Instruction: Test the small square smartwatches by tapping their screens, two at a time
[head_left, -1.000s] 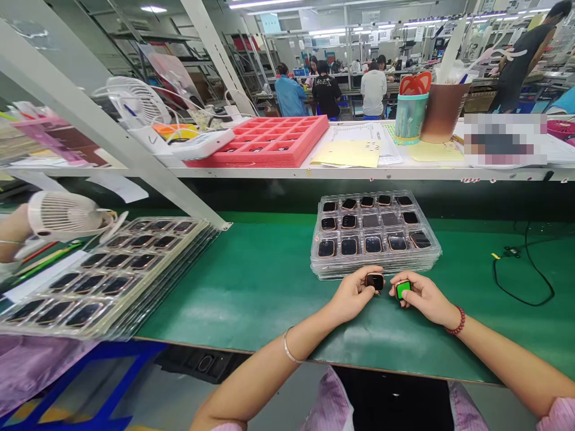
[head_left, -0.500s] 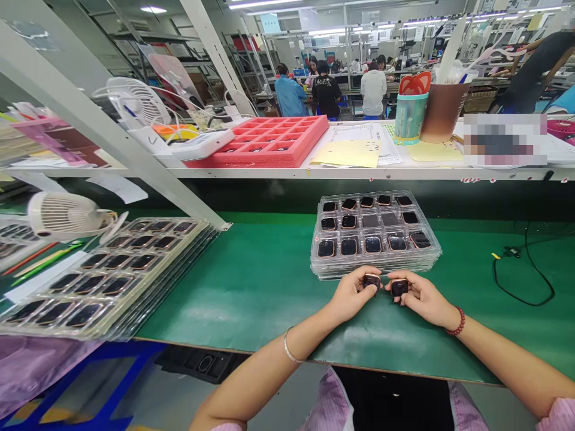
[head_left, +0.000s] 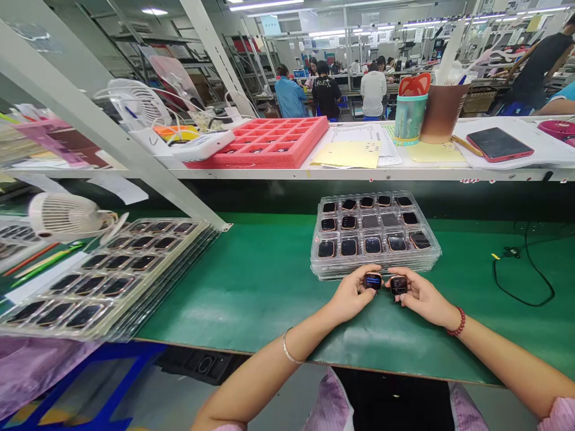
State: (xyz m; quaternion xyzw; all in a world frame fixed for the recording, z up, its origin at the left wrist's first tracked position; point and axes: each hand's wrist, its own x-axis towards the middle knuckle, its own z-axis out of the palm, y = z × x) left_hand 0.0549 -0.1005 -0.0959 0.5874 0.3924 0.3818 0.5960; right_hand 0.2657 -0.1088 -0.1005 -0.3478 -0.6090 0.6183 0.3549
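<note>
My left hand (head_left: 353, 294) is closed on a smartwatch body (head_left: 372, 280) without a strap, its screen lit with blue and white. A second smartwatch body (head_left: 398, 285), mostly dark on its face, is gripped between the fingers and thumb of my right hand (head_left: 424, 299). Both are held side by side, slightly apart, above the green mat (head_left: 251, 299). Just beyond my hands stands a stack of clear plastic trays (head_left: 375, 263). Its top tray carries several similar watch bodies, and two pockets in the middle row show no watch.
Another tray stack (head_left: 130, 293) with several watch bodies lies at the left, near a small white fan (head_left: 65, 215). A black cable (head_left: 523, 302) lies at the right. Overhead, the shelf (head_left: 269, 174) holds a red foam tray (head_left: 278, 157), cups and a phone (head_left: 499, 145).
The screen of the watch in my left hand has lit up, and faint marks now show on the right one. My hands have barely moved.
</note>
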